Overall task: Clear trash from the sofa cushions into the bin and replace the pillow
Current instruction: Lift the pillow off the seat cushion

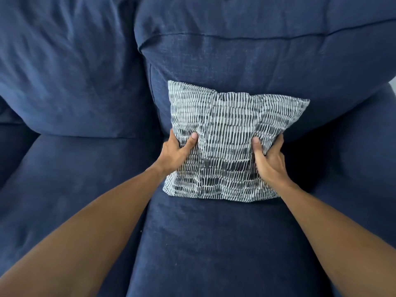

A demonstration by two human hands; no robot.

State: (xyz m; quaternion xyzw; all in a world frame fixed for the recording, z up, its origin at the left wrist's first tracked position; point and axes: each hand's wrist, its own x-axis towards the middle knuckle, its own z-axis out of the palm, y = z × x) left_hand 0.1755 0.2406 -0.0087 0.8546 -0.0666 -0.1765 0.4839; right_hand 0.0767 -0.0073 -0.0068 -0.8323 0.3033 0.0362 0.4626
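Big navy sofa (85, 189) fills pretty much the whole view: two seat cushions side by side near the camera, two back cushions behind them. The one pillow (231, 133), grey with a white dash pattern, sits on the right seat cushion (214, 243) and leans against the right back cushion (257, 61). Both hands are on it. Left hand (175, 150) clamps the pillow's left edge, thumb (191, 140) pressed into the front, fingers tucked behind. Right hand (271, 159) does the same on the right edge, thumb (257, 146) on the front. A few tiny pale specks lie on the seat fabric, too small to tell what.
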